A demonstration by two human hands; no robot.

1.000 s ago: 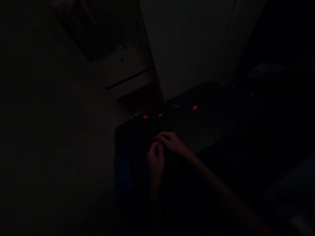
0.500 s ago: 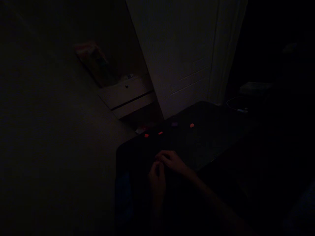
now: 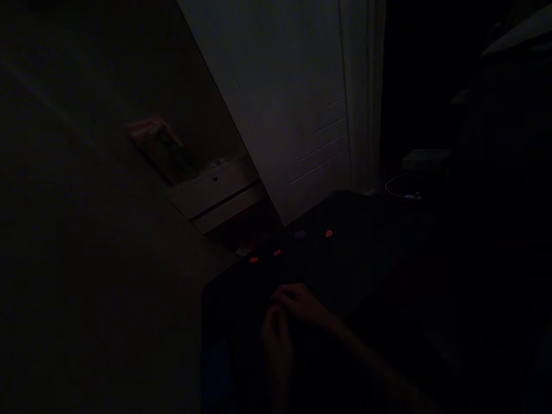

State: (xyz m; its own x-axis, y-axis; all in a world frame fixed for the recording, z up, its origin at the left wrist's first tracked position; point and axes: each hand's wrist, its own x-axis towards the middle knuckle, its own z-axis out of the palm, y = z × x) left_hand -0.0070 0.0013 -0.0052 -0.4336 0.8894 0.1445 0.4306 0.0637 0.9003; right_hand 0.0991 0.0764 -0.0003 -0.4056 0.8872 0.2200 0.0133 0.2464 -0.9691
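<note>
The scene is very dark. My left hand (image 3: pixel 276 333) and my right hand (image 3: pixel 303 302) meet above the dark table (image 3: pixel 357 259), fingertips pinched together. Between them may be a small reddish thing, too dim to name. Beyond the hands lie a small red-orange piece (image 3: pixel 253 260) on the left and a short red bar-shaped piece (image 3: pixel 277 253) beside it. Farther back are a dark purple flat piece (image 3: pixel 299 234) and an orange roundish piece (image 3: pixel 328 234). Neither hand touches these pieces.
A blue-tinted flat thing (image 3: pixel 216 368) lies at the table's left edge. Behind the table stand a pale door-like panel (image 3: pixel 302 126) and a drawer unit (image 3: pixel 219 192) with a colourful package (image 3: pixel 157 144) on it. A thin pale cable (image 3: pixel 392 183) curls at the far right, near a pale box (image 3: pixel 426 158).
My view has tilted and shifted, so the table and its pieces sit lower in the picture. Both hands keep nearly the same pinched pose.
</note>
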